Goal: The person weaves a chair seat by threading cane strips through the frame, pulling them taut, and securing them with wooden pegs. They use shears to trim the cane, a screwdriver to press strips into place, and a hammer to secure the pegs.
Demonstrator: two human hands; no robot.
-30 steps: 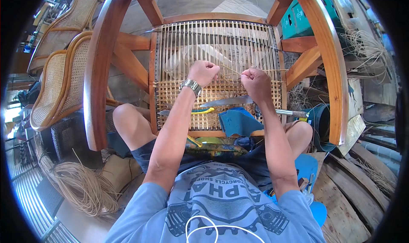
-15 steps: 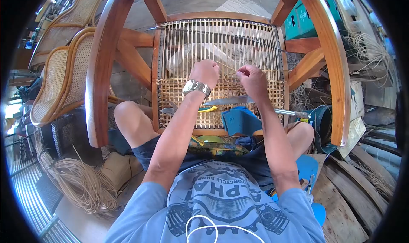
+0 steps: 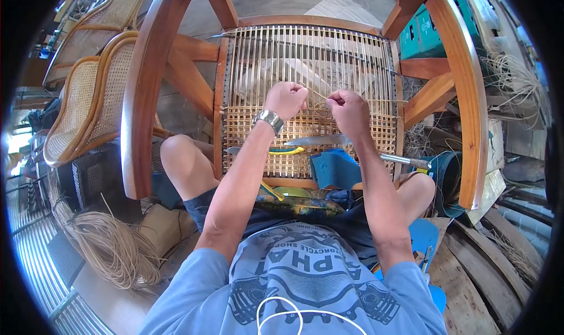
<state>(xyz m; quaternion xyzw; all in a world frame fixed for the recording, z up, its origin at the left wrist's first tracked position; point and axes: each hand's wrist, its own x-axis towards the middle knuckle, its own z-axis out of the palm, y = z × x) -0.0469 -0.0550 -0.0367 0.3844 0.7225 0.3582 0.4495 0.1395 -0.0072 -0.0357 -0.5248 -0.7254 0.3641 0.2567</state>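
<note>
A wooden chair frame point(image 3: 464, 100) surrounds a seat panel of pale cane strands point(image 3: 247, 59), woven into a grid in its nearer part. Over the upper edge of the grid, my left hand point(image 3: 286, 100) is closed, its fingertips pinched on a thin strand. To its right my right hand point(image 3: 351, 113) pinches the same strand between thumb and forefinger. The strand stretches across the small gap between them. A metal blade point(image 3: 317, 140) lies on the weave below my hands, beside yellow-handled pliers point(image 3: 286, 150) and a blue cloth point(image 3: 336, 167).
Cane-backed chairs point(image 3: 88, 106) stand at the left. A coil of cane point(image 3: 111, 241) lies at the lower left. Green crates point(image 3: 420, 32) are at the upper right. A metal rod point(image 3: 405, 160) sticks out right of my right forearm, near a dark green bucket point(image 3: 447, 176).
Both hands stay closed over the weave, with my left wrist slightly turned. The whole view has shifted slightly, moving the chair frame a little to the right.
</note>
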